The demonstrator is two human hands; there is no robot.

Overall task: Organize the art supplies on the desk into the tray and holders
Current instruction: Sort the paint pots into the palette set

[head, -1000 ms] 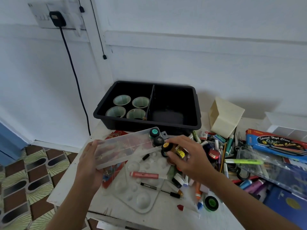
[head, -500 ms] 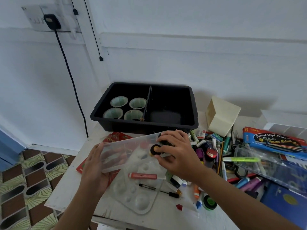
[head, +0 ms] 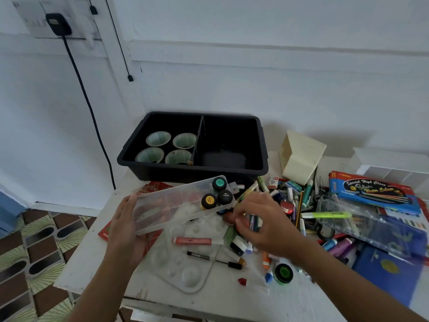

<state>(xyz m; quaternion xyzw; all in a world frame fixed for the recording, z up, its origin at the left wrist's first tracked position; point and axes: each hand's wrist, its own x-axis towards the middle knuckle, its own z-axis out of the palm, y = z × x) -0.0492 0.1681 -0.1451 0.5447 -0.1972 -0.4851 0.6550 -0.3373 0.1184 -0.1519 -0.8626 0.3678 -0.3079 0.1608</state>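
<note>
Your left hand grips the left end of a clear plastic compartment box above the white bench. Three small paint pots sit in the box's right end. Your right hand, blurred, curls over the heap of pens; I cannot tell its grasp.

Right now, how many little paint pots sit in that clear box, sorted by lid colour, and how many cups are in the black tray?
Teal-lidded pot: 1
Black-lidded pot: 1
Yellow-lidded pot: 1
Cups in the black tray: 4
Total: 7 (3 pots in the clear box, 4 cups)
</note>
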